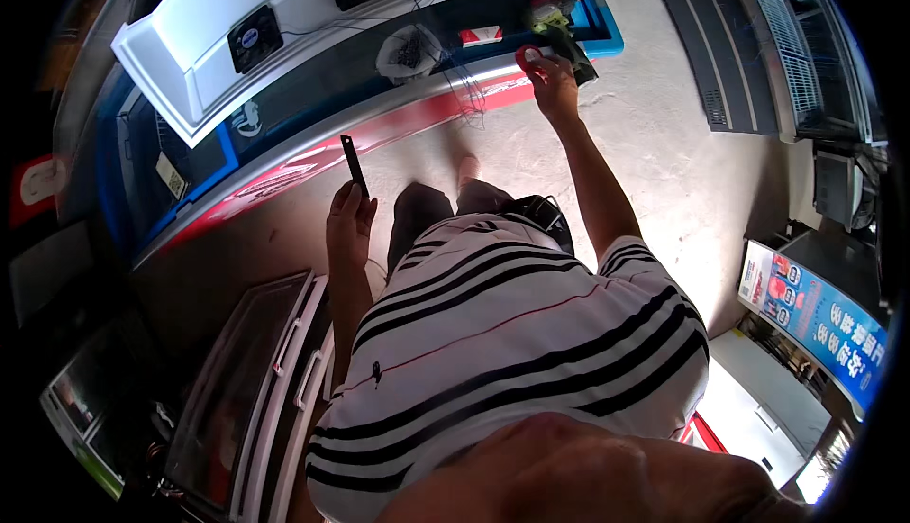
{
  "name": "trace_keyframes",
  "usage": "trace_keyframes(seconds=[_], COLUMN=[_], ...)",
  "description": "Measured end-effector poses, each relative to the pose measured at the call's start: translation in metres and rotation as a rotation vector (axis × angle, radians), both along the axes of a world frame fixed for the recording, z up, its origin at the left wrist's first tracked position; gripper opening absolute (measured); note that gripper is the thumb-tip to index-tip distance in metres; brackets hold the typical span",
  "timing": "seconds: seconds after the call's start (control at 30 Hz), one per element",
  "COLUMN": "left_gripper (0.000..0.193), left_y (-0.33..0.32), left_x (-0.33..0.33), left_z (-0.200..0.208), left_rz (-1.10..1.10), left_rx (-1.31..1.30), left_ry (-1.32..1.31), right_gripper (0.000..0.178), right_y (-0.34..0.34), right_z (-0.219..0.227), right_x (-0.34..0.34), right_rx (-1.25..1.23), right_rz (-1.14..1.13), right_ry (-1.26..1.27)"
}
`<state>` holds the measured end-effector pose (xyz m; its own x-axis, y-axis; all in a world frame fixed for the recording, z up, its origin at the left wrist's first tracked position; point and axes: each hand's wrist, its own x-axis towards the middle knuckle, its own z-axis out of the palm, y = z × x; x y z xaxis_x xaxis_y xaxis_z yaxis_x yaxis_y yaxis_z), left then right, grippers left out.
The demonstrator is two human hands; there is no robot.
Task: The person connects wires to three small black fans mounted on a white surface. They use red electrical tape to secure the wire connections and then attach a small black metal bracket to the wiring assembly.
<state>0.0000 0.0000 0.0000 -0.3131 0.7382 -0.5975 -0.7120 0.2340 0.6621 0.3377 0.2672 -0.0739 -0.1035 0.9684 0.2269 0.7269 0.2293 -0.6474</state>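
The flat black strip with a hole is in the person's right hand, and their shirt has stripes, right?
Not quite: the head view shows the flat black strip in the person's left hand, not the right hand. It does have a hole, and the shirt has stripes.

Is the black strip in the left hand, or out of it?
In the left hand: it grips one end of the black strip; the other end sticks out.

A black strip (352, 160) (flat) slants, well apart from a red ring (521, 57).
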Motion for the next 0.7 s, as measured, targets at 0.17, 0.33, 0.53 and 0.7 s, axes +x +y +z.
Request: trace_keyframes(seconds=[0.17,0.33,0.53,0.7], left_gripper=[0.028,0.026,0.024,0.023], left_y=[0.057,0.120,0.165,0.179], left_x=[-0.032,-0.088,-0.141,-0.162], left_z=[0.000,-0.026,-0.071,-0.084], left_rz=[-0.096,-0.303,-0.506,-0.615], left_rx=[-0.120,-0.119,-0.048,-0.013], left_ry=[0.198,0.365,0.641,0.741], right_gripper=[0.025,0.025,0.029,0.023], right_y=[0.028,0.039,0.039,0.025], right_z=[0.001,-0.005,0.017,0.055], right_x=[-0.018,-0.028,-0.049,-0.088], right_rx=[0.155,0.125,0.150,0.145], right_rz=[-0.051,-0.133,-0.226,-0.216], right_ry=[-0.247,-0.388,-0.384,-0.302])
